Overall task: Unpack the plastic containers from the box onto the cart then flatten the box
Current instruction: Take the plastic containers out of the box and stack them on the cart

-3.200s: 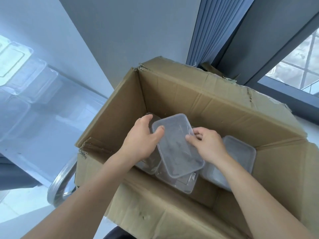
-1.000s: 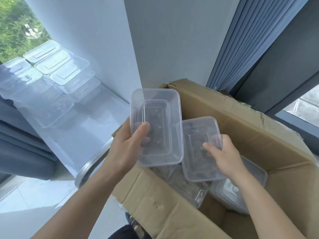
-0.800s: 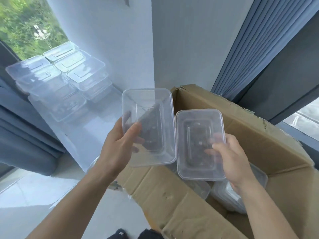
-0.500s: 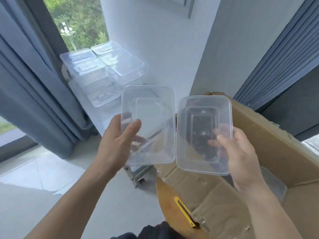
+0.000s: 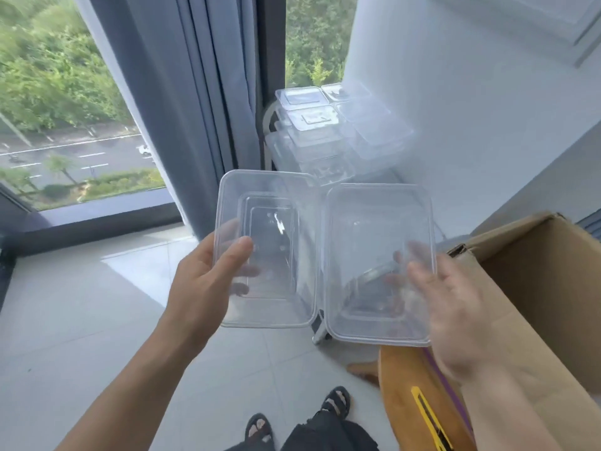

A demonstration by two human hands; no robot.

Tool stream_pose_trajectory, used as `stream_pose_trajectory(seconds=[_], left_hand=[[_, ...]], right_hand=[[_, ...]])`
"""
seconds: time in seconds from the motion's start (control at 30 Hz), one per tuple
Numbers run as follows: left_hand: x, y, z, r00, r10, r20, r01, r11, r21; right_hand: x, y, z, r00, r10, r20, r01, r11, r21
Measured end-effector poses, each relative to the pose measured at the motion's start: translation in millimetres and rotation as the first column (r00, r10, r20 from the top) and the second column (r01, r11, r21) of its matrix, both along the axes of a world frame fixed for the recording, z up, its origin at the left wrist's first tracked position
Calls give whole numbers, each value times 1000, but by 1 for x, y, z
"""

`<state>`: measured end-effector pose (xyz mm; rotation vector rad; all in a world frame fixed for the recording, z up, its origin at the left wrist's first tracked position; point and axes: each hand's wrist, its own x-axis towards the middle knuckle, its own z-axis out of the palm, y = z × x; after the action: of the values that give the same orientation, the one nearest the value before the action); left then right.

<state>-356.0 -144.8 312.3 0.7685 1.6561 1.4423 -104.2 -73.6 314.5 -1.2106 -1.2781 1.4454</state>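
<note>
While left hand (image 5: 201,281) pinches clear container (image 5: 266,249), thumb over rim, right hand (image 5: 455,307), blurred, seemingly grips second container (image 5: 377,262).

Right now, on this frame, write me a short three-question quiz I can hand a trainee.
1. True or false: the right hand holds nothing.
2. What does the left hand grip?
3. In view, the cardboard box sits at: A the left, B the middle, C the right.
Key: 1 false, it holds the right container; 2 the left container, clear plastic; 3 C.
</note>
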Motion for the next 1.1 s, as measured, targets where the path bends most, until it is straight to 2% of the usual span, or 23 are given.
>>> stream_pose_trajectory(seconds=[0.23, 0.47, 0.8, 0.93, 1.1], left_hand=[[-41, 14, -7, 997, 77, -14, -77, 997, -9], [-68, 72, -2, 990, 136, -45, -137, 990, -23], [-112, 143, -10, 988, 151, -33, -153, 987, -56], [-146, 183, -14, 995, 97, -38, -99, 994, -51], [-201, 246, -19, 997, -74, -38, 72, 996, -56]], right_hand=[[-39, 39, -11, 998, 58, 23, -57, 998, -29], [-78, 112, -14, 990, 141, 3, -141, 990, -14], [-129, 191, -14, 987, 158, -6, -158, 986, -44], [-156, 222, -19, 994, 114, -1, -113, 992, -49], [-196, 252, -25, 999, -36, 15, 37, 997, -65]])
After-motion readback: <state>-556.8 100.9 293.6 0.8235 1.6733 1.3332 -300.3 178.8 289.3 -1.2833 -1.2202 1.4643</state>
